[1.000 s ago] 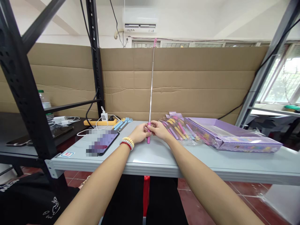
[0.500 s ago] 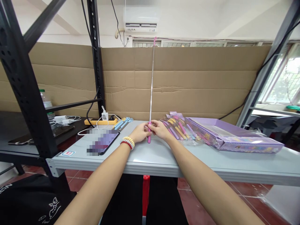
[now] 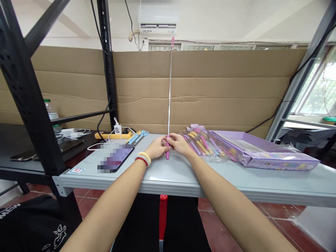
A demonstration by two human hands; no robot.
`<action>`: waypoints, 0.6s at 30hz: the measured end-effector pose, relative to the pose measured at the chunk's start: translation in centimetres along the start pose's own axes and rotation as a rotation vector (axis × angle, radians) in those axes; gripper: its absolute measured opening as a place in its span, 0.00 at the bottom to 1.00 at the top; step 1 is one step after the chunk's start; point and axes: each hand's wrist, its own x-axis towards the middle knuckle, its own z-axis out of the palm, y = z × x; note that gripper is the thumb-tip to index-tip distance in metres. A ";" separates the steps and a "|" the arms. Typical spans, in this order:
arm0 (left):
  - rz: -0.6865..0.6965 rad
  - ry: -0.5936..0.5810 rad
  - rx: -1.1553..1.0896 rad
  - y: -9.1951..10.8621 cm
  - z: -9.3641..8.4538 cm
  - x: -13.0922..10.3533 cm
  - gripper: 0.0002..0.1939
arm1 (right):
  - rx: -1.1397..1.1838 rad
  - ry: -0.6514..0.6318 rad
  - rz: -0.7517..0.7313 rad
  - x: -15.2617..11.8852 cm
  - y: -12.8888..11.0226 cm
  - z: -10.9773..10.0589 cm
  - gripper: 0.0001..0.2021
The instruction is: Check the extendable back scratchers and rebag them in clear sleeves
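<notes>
Back scratcher [image 3: 169,94]: held over the middle of the table [image 3: 231,179], steel rod drawn out, rising in front of the cardboard [image 3: 223,80]; forward tilt hard to judge.
Pink claw [image 3: 172,42]: at the far tip, visible above the cardboard's top edge.
Pink handle [image 3: 167,156]: lower end showing below the fingers; contact with the table not clear.
Left hand [image 3: 156,148]: fingers curled closed round the handle.
Right hand [image 3: 178,144]: thumb and fingertips pinched on the handle's upper part, close against the left fingertips.
Right side: wrapped scratchers [image 3: 201,141] in a pile, just beside the purple box [image 3: 282,163].
Left side: phone [image 3: 122,158] lying flat; blue scratchers [image 3: 137,138] behind.
Risk at the tip: likely to sway or strike the cardboard, from small wrist turns magnified by length.
Risk at the rod: possibly pinched skin, from sections sliding inward under a push, with fingertips so near the joint.
Risk at the grip: possible sideways fall onto phone or pile, from loosened fingers.
</notes>
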 end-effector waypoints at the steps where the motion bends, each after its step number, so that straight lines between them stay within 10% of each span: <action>1: 0.000 0.003 0.003 0.0 0.0 0.0 0.11 | -0.008 -0.002 -0.005 0.0 0.0 0.0 0.17; 10: 0.086 0.065 0.071 -0.1 0.2 -0.1 0.10 | -0.349 0.101 -0.121 -0.7 -0.6 0.0 0.12; 18: 0.089 0.099 0.229 -0.4 0.0 0.0 0.09 | -0.186 0.009 -0.147 -0.5 -0.2 0.1 0.10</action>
